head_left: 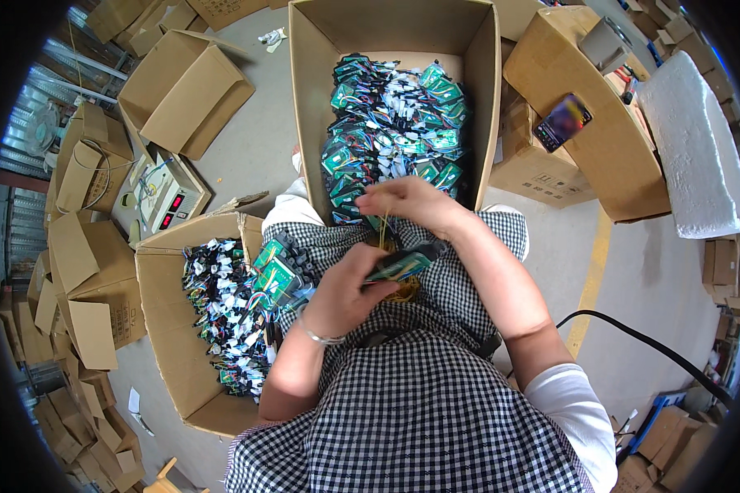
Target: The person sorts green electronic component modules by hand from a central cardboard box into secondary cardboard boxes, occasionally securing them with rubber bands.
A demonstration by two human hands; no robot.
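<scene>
My left hand (355,287) is closed around a green circuit board (409,261) with dark cabling, held above my lap. Over it, my right hand (411,201) has its fingers drawn together, and thin yellow strands (384,226) run from them down toward the board. More yellow strands (403,291) lie bunched on my lap under the board. Beside my left forearm, several green boards with connectors (276,278) rest on my thigh. A large cardboard box (395,33) in front of me holds rows of wired circuit boards (395,123).
At my left stands a second open box (168,329) with more wired boards. Beyond it sits a device with red displays (173,209). A phone (562,123) leans on a carton at right, near a white foam block (695,144). A black cable (649,341) curves across the right side.
</scene>
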